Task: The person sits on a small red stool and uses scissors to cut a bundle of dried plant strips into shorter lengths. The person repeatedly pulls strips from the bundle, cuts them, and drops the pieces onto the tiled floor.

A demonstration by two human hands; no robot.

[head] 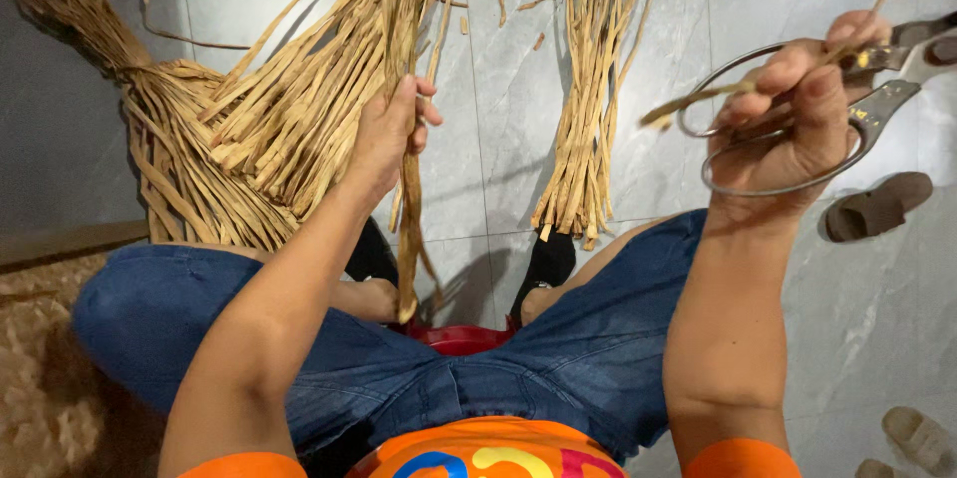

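My left hand (pixel 391 134) grips a long tan strip (pixel 409 229) that hangs down between my knees, and it sits against a large heap of similar dried strips (pixel 269 129) on the left. My right hand (pixel 797 109) is raised at the right, its fingers through the loops of big metal scissors (pixel 877 99); a short tan strip piece (pixel 698 99) lies across that hand too. A smaller neat pile of cut strips (pixel 593 89) lies on the grey tiled floor (pixel 498 99) between the two hands.
I sit on a low red stool (pixel 459 336), in blue jeans and black socks. A brown sandal (pixel 875 207) lies on the floor at right, and beige sandals (pixel 912 438) at the bottom right. Small strip scraps (pixel 518 0) are scattered at the top.
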